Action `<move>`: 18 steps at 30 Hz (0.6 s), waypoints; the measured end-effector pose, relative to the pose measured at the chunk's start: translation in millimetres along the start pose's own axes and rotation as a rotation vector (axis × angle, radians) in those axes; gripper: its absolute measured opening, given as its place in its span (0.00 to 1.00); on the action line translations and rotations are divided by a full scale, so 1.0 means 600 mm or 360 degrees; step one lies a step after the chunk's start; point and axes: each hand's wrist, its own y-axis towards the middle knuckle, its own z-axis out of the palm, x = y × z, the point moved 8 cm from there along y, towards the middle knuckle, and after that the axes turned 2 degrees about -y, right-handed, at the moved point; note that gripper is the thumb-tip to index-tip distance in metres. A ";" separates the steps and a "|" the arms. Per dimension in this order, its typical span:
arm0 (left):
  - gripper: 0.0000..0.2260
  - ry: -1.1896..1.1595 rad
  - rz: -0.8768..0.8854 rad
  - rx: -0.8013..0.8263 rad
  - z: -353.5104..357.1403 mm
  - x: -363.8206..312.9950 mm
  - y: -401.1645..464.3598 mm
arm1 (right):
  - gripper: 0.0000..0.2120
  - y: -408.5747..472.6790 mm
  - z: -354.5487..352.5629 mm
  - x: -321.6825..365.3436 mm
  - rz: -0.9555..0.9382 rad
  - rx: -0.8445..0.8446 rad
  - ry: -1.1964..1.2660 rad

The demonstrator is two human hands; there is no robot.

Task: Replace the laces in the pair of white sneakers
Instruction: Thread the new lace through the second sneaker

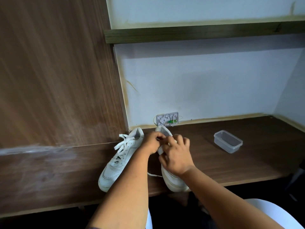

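Note:
Two white sneakers lie on a dark wooden desk (247,162), toes toward me. The left sneaker (118,161) is laced, its white lace ends loose near the collar. Both hands cover most of the right sneaker (173,180). My left hand (152,142) pinches a white lace at that shoe's upper eyelets. My right hand (177,154) lies over the tongue with fingers curled on the lace. A loose white lace end (154,175) trails on the desk between the shoes.
A clear plastic container (228,141) stands on the desk to the right. A small white wall box (167,119) sits at the back wall behind the shoes. A brown wooden panel (57,80) rises on the left, and a shelf (198,32) runs above.

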 end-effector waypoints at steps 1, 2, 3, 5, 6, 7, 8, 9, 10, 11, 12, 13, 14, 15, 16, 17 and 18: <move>0.08 -0.0075 -0.0046 0.0017 0.000 0.002 -0.001 | 0.16 -0.006 -0.005 0.014 -0.0082 0.0015 0.0009; 0.08 -0.0128 -0.0073 0.0041 0.001 0.003 -0.003 | 0.15 -0.013 -0.007 0.023 -0.0135 0.0048 0.0034; 0.08 -0.0151 -0.0066 0.0069 0.003 0.003 -0.003 | 0.15 -0.021 -0.008 0.027 -0.0169 0.0109 0.0054; 0.04 -0.0129 -0.0012 0.0085 0.005 0.003 -0.002 | 0.13 -0.030 0.002 0.027 -0.0263 0.0272 0.0193; 0.04 -0.0109 0.0006 0.0069 0.004 0.002 -0.003 | 0.12 -0.032 0.017 0.013 -0.0238 0.0370 0.0420; 0.05 -0.0094 0.0017 0.0054 0.003 0.002 -0.003 | 0.10 -0.028 0.024 -0.003 -0.0098 0.0457 0.0758; 0.07 -0.0093 0.0013 0.0060 0.004 0.004 -0.001 | 0.08 -0.019 0.026 -0.031 0.0197 0.0422 0.1202; 0.09 -0.0095 0.0002 0.0074 0.005 0.005 -0.001 | 0.06 -0.010 0.024 -0.073 0.0624 0.0242 0.1620; 0.10 -0.0091 -0.0003 0.0087 0.004 0.006 -0.003 | 0.06 -0.011 0.034 -0.116 0.1051 0.0081 0.1871; 0.10 -0.0080 0.0007 0.0105 0.005 0.002 -0.005 | 0.07 -0.018 0.045 -0.146 0.1350 0.0062 0.1916; 0.10 -0.0068 0.0033 0.0115 0.005 0.000 -0.006 | 0.08 -0.025 0.054 -0.168 0.1491 0.0161 0.1768; 0.10 -0.0066 0.0051 0.0119 0.005 -0.001 -0.006 | 0.10 -0.031 0.063 -0.181 0.1514 0.0304 0.1574; 0.10 -0.0079 0.0057 0.0115 0.005 -0.001 -0.006 | 0.11 -0.036 0.072 -0.183 0.1489 0.0451 0.1443; 0.09 -0.0092 0.0054 0.0107 0.004 -0.001 -0.006 | 0.13 -0.040 0.079 -0.178 0.1457 0.0563 0.1411; 0.09 -0.0102 0.0053 0.0105 0.004 -0.002 -0.006 | 0.15 -0.045 0.093 -0.170 0.1450 0.0654 0.1440; 0.09 -0.0105 0.0053 0.0101 0.005 -0.001 -0.006 | 0.16 -0.048 0.103 -0.161 0.1458 0.0694 0.1510; 0.09 -0.0107 0.0055 0.0100 0.005 0.000 -0.006 | 0.17 -0.052 0.112 -0.154 0.1493 0.0722 0.1541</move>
